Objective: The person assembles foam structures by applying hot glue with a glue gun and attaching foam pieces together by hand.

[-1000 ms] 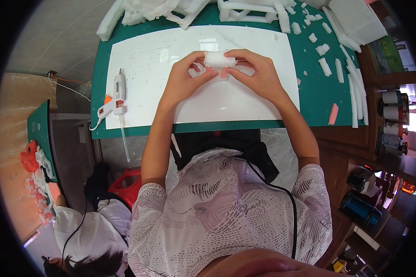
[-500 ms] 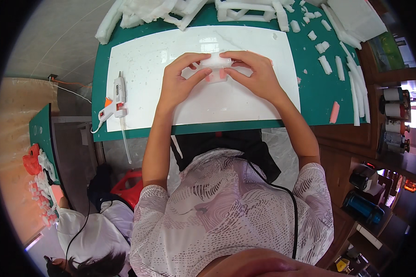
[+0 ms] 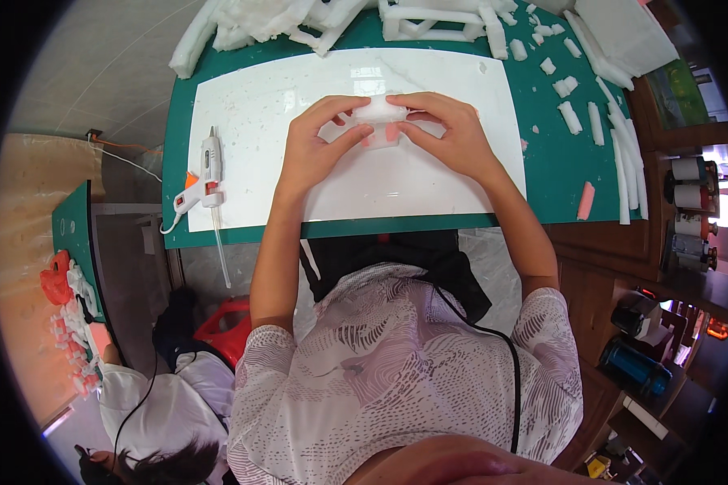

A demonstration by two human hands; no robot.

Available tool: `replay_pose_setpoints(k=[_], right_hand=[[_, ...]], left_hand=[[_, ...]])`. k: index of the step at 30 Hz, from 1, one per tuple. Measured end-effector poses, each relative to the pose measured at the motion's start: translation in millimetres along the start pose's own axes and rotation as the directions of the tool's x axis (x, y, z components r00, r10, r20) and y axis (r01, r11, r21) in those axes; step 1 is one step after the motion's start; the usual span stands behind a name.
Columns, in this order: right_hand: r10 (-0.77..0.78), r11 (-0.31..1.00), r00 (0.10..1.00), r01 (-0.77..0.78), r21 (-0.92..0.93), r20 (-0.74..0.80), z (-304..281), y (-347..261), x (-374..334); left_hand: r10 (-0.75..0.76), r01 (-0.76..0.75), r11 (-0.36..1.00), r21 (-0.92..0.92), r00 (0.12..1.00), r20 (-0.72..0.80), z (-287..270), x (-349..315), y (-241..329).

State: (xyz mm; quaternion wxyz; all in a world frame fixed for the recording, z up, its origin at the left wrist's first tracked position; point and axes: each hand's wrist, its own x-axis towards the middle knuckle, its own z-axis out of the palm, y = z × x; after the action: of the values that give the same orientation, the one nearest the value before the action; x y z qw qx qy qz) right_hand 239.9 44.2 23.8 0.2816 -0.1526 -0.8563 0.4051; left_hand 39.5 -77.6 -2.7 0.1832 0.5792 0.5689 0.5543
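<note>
Between my two hands is a white foam piece with small pink foam parts beneath it, above the white board. My left hand grips its left end between thumb and fingers. On the right end, my right hand holds it the same way. How the pink parts join the white piece is too small to tell. A white glue gun with an orange trigger lies on the board's left side, a clear glue stick reaching past the table edge.
White foam strips and frames pile along the far edge of the green table. Several small foam chunks and one pink foam stick lie at the right. At lower left, another person is beside a second table.
Both hands keep their grip on the foam piece, with almost no movement. The whole view has shifted very slightly.
</note>
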Motion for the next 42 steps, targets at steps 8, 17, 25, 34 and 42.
replay_pose_setpoints(k=[8,17,25,34,42], right_hand=[[-0.072,0.997,0.997,0.072,0.016,-0.036,2.8,2.3,2.0],[0.026,0.935,0.989,0.028,0.353,-0.148,11.0,14.3,1.5],[0.419,0.788,0.888,-0.253,0.561,-0.188,1.6,18.6,3.7],[0.429,0.753,0.892,-0.269,0.600,-0.139,3.2,21.3,4.0],[0.407,0.746,0.907,-0.259,0.613,-0.111,0.7,26.5,-1.9]], left_hand=[[-0.040,0.039,0.999,-0.026,0.999,-0.024,2.7,-2.6,0.5],[-0.187,0.189,0.982,-0.003,0.973,0.133,0.1,-8.0,-1.4],[-0.208,0.201,0.978,0.060,0.967,0.149,0.9,-8.5,3.1],[-0.248,0.237,0.968,0.085,0.953,0.172,-4.5,-13.0,8.6],[-0.175,0.164,0.973,0.159,0.983,0.055,-58.3,-38.2,34.8]])
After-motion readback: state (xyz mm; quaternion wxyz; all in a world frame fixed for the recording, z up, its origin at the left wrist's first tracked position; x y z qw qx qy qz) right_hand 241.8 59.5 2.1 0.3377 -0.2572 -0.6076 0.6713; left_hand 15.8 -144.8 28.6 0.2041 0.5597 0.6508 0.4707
